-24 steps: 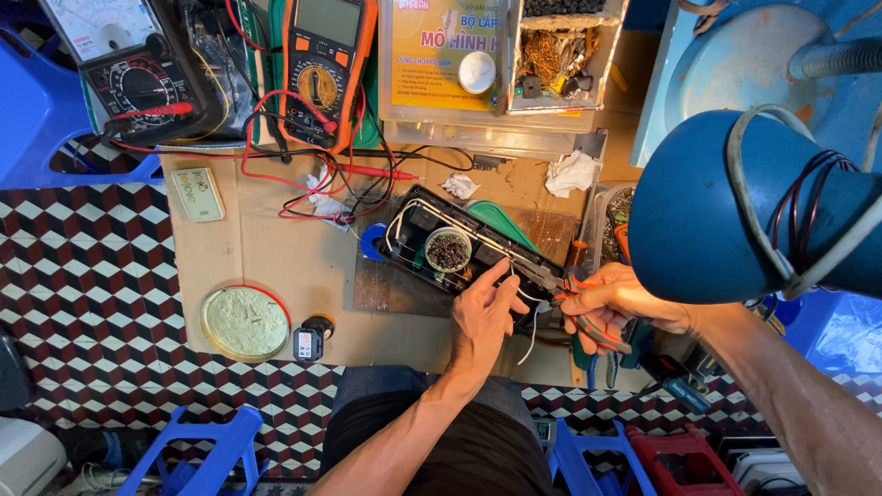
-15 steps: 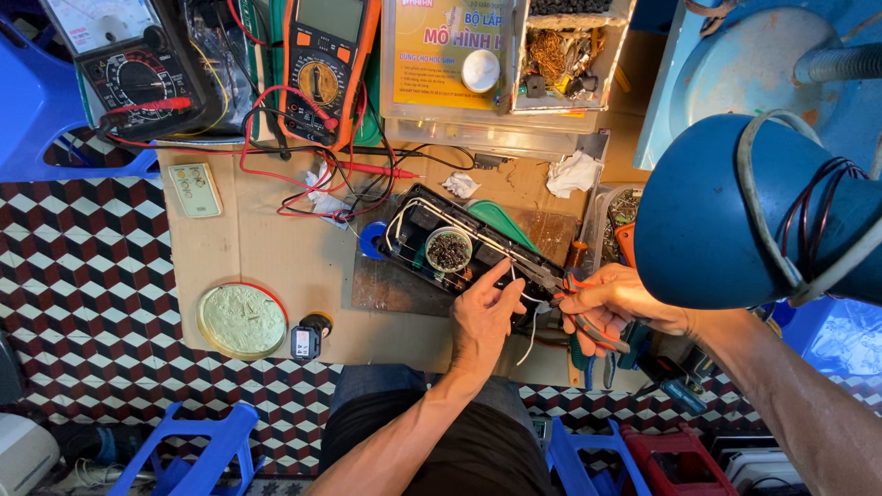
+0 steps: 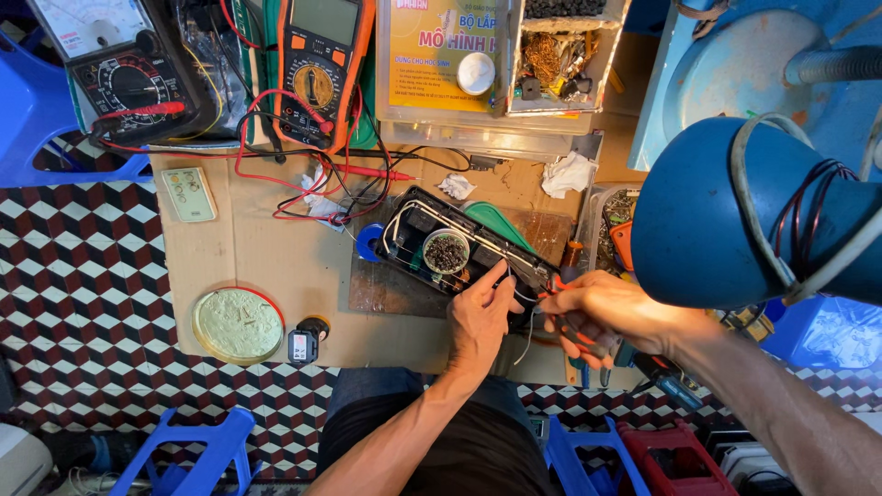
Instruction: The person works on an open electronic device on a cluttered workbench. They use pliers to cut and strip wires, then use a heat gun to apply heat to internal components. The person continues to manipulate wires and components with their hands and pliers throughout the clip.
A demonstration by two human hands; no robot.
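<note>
Head camera looks down on 2 hands meeting at the near right end of an opened black device (image 3: 459, 253) on a cardboard-covered bench (image 3: 276, 248). Left hand (image 3: 480, 317) pinches thin white wires (image 3: 514, 289) between fingertips at that end. Right hand (image 3: 597, 312), just beside it, is closed around red-handled pliers (image 3: 574, 332), tips at the wires. A small cup of dark bits (image 3: 446, 251) sits beyond the grip; a round yellow tin (image 3: 238, 324) lies well to its left.
</note>
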